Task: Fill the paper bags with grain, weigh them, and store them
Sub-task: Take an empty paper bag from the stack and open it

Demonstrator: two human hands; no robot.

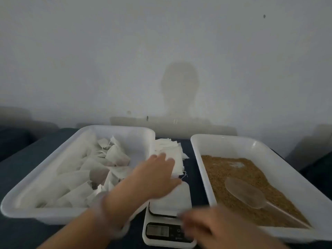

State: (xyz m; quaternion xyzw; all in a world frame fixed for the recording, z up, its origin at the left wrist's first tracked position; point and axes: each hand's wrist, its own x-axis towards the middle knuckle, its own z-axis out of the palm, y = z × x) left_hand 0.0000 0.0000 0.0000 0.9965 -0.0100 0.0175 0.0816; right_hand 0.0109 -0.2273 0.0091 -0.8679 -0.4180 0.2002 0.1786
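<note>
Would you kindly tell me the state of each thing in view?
Left tray: holds filled paper bags.
Empty bag stack: between trays, left hand touching it.
Scale: platform bare, display unreadable.
Right tray: partly filled with grain.
Spoon: lying on grain, unheld.
Right hand: blurred, over scale's front.

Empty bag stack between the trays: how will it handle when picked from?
Probably floppy and very light: the empty bag stack is thin white sheets, edges fanned unevenly. Likely to shift or lift several at once, since the left hand rests on loose, unaligned layers. Threads at its near edge may snag.
</note>
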